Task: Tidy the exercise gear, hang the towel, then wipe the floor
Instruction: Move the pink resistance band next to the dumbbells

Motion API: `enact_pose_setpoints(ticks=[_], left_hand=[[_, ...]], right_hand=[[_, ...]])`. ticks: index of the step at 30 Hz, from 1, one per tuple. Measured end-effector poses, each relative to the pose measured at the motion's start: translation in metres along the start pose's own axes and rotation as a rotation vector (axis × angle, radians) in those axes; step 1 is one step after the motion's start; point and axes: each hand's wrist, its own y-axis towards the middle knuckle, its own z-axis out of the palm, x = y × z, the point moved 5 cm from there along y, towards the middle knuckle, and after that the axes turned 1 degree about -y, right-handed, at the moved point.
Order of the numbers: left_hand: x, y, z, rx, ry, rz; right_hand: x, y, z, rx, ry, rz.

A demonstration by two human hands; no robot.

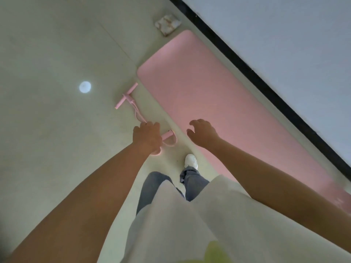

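Observation:
A pink yoga mat (205,95) lies flat on the floor along the wall. Left of it lies a pink pedal pull-rope (126,95), its T-handle far from me and its foot bar (168,134) near me. My left hand (146,137) hovers over the near end and hides part of the foot bar; its fingers bend downward and I see nothing held in them. My right hand (203,133) hangs over the mat's left edge with fingers spread and loosely curved, empty. A folded patterned cloth (167,24) lies on the floor beyond the mat's far end.
A black baseboard (266,80) and a pale wall run along the mat's right side. A round light reflection (84,86) shows on the pale floor at the left. My white shoe (191,161) stands between the pull-rope and the mat.

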Motion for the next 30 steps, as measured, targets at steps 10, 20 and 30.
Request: enact_pose_setpoints(ticks=[10, 20, 30], left_hand=[[0.068, 0.132, -0.013, 0.154, 0.157, 0.277], [0.169, 0.269, 0.081, 0.230, 0.336, 0.358], [0.182, 0.399, 0.273, 0.214, 0.432, 0.401]], right_hand=[[0.035, 0.099, 0.014, -0.003, 0.222, 0.346], [0.095, 0.164, 0.181, 0.112, 0.463, 0.686], [0.060, 0.307, 0.360, 0.227, 0.382, 0.652]])
